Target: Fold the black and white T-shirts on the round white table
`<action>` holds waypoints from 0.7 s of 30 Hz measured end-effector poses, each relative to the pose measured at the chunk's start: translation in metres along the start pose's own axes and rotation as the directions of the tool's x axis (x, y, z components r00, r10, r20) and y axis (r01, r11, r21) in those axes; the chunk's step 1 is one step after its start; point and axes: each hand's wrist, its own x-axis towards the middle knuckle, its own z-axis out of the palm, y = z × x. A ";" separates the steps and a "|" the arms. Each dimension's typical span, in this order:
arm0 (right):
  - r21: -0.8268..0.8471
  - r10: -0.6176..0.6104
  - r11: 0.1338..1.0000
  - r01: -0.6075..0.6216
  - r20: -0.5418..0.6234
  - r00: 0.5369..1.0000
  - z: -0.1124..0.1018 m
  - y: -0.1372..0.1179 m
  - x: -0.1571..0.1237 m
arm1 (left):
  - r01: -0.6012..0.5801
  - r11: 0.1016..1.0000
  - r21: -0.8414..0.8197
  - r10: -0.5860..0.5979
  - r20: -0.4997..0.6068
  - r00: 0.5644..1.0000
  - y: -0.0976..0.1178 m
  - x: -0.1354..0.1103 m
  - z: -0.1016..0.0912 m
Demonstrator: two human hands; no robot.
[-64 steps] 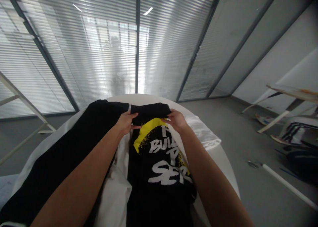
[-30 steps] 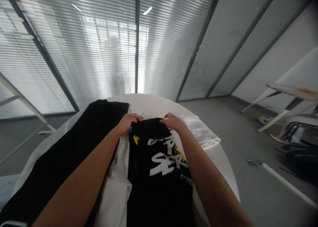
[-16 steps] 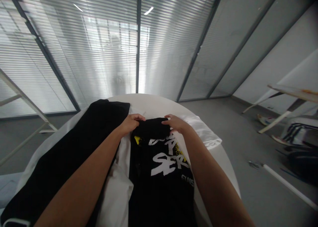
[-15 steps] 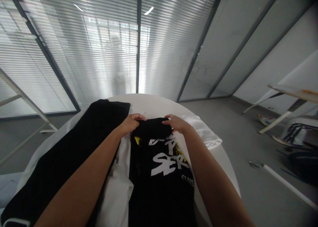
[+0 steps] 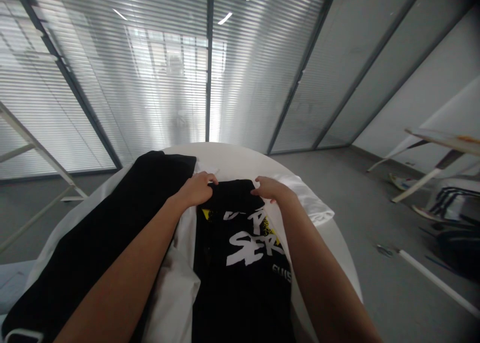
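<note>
A black T-shirt [image 5: 240,293] with white lettering and a yellow patch lies lengthwise in front of me, its far end turned over in a flat band. At the band's left corner, my left hand [image 5: 197,188] is closed with bent fingers around the fabric. My right hand [image 5: 272,189] grips the right corner between thumb and fingers. Left of the shirt stretches another black garment [image 5: 112,223], partly hidden by my left forearm. White cloth [image 5: 180,278] shows between the two dark garments.
Everything lies on a round white table [image 5: 225,155]. Folded white fabric [image 5: 309,203] rests at its right edge. A metal frame [image 5: 37,148] stands at left. On the floor at right are a white pole [image 5: 435,280] and a wooden-topped table [image 5: 446,140].
My hands have shifted slightly at the band's corners, the right one a little outward to the right. The folded band looks flatter and sits marginally lower.
</note>
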 end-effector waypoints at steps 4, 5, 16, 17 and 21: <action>-0.256 -0.264 0.939 0.228 -0.113 0.958 0.013 -0.021 -0.006 | -0.078 0.983 0.164 0.081 -0.016 0.997 0.008 -0.005 0.017; -0.278 -0.296 0.927 0.253 -0.124 0.947 0.021 -0.026 -0.008 | -0.076 0.977 0.200 0.079 -0.009 0.997 0.007 -0.007 0.025; -0.407 -0.311 0.865 0.294 0.026 0.950 0.059 -0.018 -0.007 | 0.137 0.979 0.150 -0.130 -0.057 0.990 -0.031 -0.009 0.039; -0.411 -0.302 0.867 0.283 0.019 0.953 0.053 -0.018 -0.006 | 0.155 0.979 0.134 -0.144 -0.083 0.986 -0.033 -0.007 0.036; -0.364 -0.299 0.887 0.285 0.019 0.954 0.033 -0.018 -0.002 | 0.261 0.961 0.087 -0.242 -0.182 0.953 -0.035 0.004 0.028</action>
